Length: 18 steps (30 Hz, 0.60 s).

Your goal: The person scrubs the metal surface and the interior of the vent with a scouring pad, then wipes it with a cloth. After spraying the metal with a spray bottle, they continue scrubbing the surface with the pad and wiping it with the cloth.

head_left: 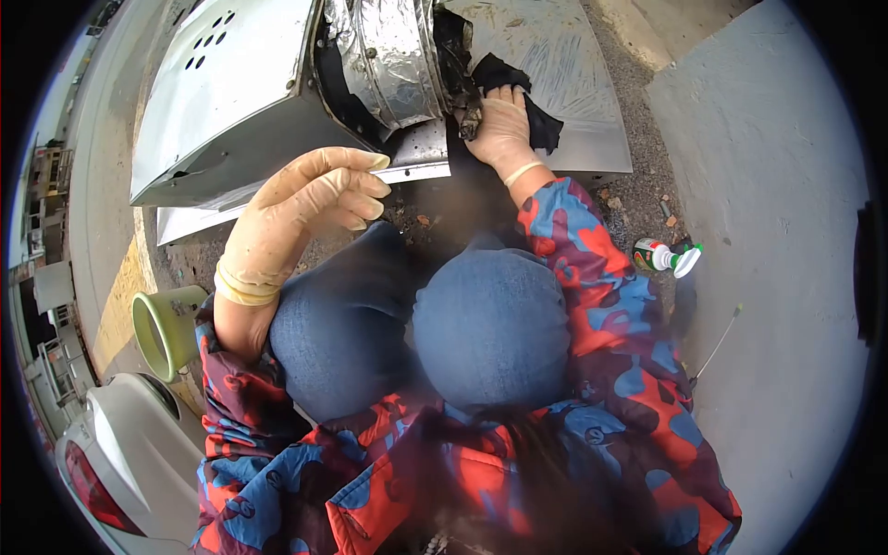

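My right hand (502, 134), in a thin whitish glove, presses a black cloth (544, 125) against the flat metal panel (564, 69). The panel's surface carries whitish smears and streaks. Left of that hand stands a foil-wrapped duct (384, 60) with dark, torn, grimy material (456, 55) along its edge. My left hand (310, 203), gloved too, hovers in front of the metal housing (231, 83) with its fingers loosely bent and apart. Nothing shows in it.
On the ground to the right is a green-and-white spray bottle (666, 256), beside a grey wall (768, 185). A thin rod (720, 340) is near that wall. At left are a light green bucket (166, 328) and a parked white car (139, 462). My bent knees (490, 324) are below the housing.
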Tool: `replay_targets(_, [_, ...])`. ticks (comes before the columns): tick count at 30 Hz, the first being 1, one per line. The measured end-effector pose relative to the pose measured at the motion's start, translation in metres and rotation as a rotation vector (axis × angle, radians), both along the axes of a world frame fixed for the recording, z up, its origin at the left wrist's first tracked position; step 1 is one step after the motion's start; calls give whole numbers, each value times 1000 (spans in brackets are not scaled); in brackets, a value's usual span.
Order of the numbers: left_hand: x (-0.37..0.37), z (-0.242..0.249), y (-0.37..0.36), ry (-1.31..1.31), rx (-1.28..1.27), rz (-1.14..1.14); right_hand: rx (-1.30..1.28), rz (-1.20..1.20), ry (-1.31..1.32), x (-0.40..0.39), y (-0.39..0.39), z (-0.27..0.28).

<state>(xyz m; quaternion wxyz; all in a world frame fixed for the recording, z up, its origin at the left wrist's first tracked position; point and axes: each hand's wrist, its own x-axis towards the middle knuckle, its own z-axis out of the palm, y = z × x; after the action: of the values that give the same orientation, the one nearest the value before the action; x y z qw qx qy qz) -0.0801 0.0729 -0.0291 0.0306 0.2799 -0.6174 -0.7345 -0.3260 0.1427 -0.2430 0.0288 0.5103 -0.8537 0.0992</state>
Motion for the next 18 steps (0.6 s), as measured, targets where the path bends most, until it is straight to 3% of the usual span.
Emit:
replay_targets(6, [17, 2, -4, 30, 20, 13, -40, 40, 8, 24, 27, 5])
replay_targets(12, [27, 3, -10, 19, -26, 23, 74, 389, -87, 71, 56, 17])
replay_targets(18, [27, 0, -10, 50, 6, 27, 70, 314, -192, 75, 6, 14])
